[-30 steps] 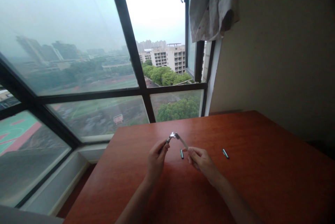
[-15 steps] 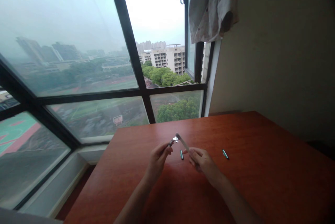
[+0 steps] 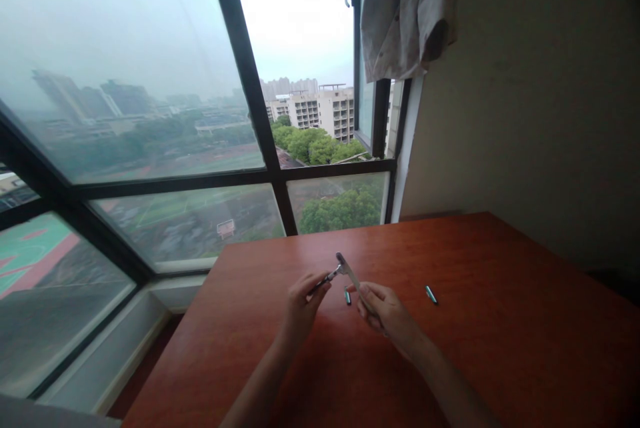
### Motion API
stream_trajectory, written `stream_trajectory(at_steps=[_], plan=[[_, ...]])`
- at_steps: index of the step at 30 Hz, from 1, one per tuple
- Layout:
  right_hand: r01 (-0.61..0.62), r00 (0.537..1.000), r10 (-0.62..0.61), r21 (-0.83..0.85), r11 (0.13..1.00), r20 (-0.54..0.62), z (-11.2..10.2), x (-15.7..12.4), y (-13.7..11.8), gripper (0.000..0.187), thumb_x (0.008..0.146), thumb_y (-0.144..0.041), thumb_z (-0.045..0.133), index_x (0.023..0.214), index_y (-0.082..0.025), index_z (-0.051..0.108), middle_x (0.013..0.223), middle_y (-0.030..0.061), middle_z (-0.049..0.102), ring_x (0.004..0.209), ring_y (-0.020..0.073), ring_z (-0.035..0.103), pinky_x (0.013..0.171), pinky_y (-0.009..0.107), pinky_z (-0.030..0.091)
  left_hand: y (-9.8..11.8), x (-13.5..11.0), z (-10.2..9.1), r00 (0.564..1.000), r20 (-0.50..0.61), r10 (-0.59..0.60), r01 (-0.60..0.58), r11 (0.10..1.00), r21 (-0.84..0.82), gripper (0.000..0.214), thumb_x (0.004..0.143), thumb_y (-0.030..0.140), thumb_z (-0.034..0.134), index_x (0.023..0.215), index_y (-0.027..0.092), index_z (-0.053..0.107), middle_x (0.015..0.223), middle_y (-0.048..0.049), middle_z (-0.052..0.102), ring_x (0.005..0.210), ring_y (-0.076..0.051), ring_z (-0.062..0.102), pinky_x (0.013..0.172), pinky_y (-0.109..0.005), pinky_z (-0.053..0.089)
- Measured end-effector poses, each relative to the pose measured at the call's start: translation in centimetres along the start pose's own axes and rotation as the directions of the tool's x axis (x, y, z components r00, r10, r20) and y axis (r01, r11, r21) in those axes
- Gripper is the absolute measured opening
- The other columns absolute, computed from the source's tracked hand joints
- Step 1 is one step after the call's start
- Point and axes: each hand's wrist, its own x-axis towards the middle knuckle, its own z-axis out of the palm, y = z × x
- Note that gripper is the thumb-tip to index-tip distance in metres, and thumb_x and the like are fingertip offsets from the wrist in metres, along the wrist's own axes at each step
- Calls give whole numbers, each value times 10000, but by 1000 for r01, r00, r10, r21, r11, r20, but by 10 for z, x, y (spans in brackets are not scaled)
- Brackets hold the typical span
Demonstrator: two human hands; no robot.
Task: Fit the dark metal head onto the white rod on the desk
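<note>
My left hand [image 3: 301, 301] is closed on a slim silver-and-dark razor handle [image 3: 327, 278], its shiny end tilted up to the right. My right hand [image 3: 385, 308] grips a pale stick with a small dark head, which looks like a toothbrush [image 3: 351, 275]. The razor's silver end meets the toothbrush just below its head; whether they touch cannot be made out. Behind the right fingertips, a small green-and-dark razor cartridge [image 3: 348, 297] lies on the table. A second razor cartridge [image 3: 431, 295] lies further right, apart from both hands.
The reddish-brown wooden table [image 3: 480, 261] reaches back to large windows with dark frames [image 3: 225, 177]. A pale garment [image 3: 405, 15] hangs by the opened window pane at upper right. A plain wall [image 3: 515, 115] stands on the right.
More of the razor handle shows beyond my left fingers, and its end has shifted slightly right and down along the toothbrush. Both hands stay nearly in place; the cartridges lie as before.
</note>
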Motion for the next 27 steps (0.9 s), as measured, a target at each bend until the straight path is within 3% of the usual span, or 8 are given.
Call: stream_trajectory(at_steps=[5,14,23,27], plan=[[-38,999,37,34,999,39,-1,1,3,482,821,-569,576,996,-126,650,553,-60,447,357,18,248,339,166,157,2,0,0,997,-43,57,-53,995,82,210,840,294,613,963,169,730,844,-67,670,745,-177,591,653,-241,437],[-30,998,28,27,999,64,0,0,3,472,825,-561,579,987,-123,649,566,-58,449,366,16,258,351,171,155,-1,1,-9,986,-151,74,-49,986,162,210,861,297,588,978,173,710,920,-68,682,829,-192,614,695,-245,458],[-37,999,37,15,999,4,0,0,-1,496,819,-574,576,1003,-119,647,566,-59,445,360,14,251,343,168,150,-4,1,-5,980,-2,197,-191,953,237,189,871,237,581,998,189,713,891,-69,682,802,-177,630,707,-243,473],[-52,998,51,33,998,24,-1,-1,0,487,817,-567,585,1010,-124,647,566,-62,443,359,11,237,347,167,144,-3,2,-5,979,-52,199,-179,950,257,186,869,248,586,993,185,709,874,-68,685,775,-174,628,688,-244,478]])
